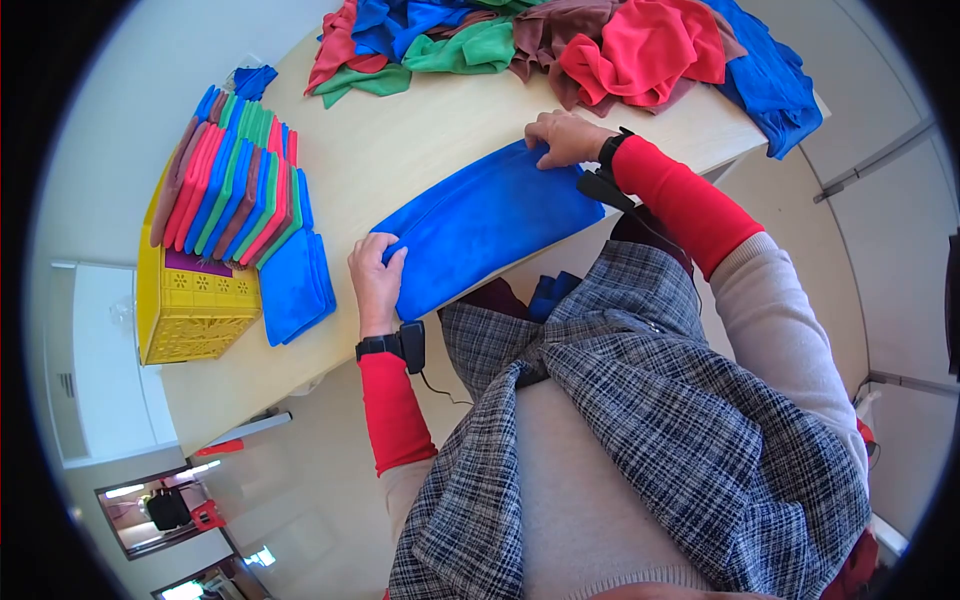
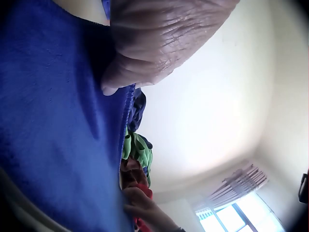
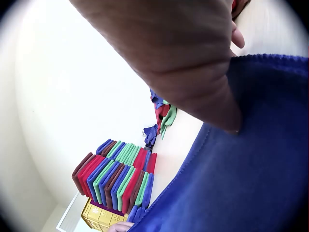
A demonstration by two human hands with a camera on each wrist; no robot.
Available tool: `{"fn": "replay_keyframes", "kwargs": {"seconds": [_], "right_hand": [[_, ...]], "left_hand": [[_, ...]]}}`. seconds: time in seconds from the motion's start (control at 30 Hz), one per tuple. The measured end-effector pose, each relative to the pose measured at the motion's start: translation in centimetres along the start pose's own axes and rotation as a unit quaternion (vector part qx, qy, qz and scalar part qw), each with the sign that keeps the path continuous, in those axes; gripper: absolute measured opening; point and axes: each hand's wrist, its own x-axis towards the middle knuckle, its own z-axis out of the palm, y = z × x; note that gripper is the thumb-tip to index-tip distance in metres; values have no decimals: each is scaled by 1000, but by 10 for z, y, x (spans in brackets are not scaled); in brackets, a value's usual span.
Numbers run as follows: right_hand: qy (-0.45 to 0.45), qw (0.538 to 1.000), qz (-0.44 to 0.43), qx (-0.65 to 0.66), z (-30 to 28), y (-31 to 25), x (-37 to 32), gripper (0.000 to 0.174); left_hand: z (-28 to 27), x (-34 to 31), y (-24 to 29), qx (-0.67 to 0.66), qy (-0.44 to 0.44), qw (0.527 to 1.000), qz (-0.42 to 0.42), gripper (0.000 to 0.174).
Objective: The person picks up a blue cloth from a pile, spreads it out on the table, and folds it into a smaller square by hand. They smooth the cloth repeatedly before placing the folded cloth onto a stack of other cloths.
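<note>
A blue cloth (image 1: 490,225), laid out as a long strip, lies along the table's front edge before me. My left hand (image 1: 376,283) holds its left end; the left wrist view shows the thumb (image 2: 110,87) on top beside the stitched hem. At the far right corner my right hand (image 1: 568,137) grips the cloth between thumb and fingers. From the right wrist, the thumb (image 3: 219,113) presses onto the blue fabric just inside its hem, and the other fingers are mostly hidden behind it.
Left of the cloth, a yellow basket (image 1: 205,325) holds upright rows of folded cloths (image 1: 225,190) in several colours. A folded blue cloth (image 1: 296,288) leans beside it. Loose red, green, brown and blue cloths (image 1: 640,55) are heaped along the table's (image 1: 440,135) far side.
</note>
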Motion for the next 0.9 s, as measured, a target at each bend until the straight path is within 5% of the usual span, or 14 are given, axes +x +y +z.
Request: {"fn": "replay_keyframes", "kwargs": {"seconds": [0.37,0.53,0.67,0.77,0.9], "right_hand": [[33,997,-68,-5,4,17,3,40],[25,995,0,97,-5,14,-16,30],[41,982,-22,184,-14,21,-35,25],[-98,927,-13,363,-35,25,-43,22],[-78,921,0,381,-53,23,-26,25]], "left_hand": [[-18,-13,17,-17,44,997,54,21],[-18,-17,13,-12,47,998,35,19],[-18,-21,3,-51,6,998,-34,15],[-34,-17,3,-196,-57,970,-133,14],[-45,18,-16,-174,-75,971,-144,16]]}}
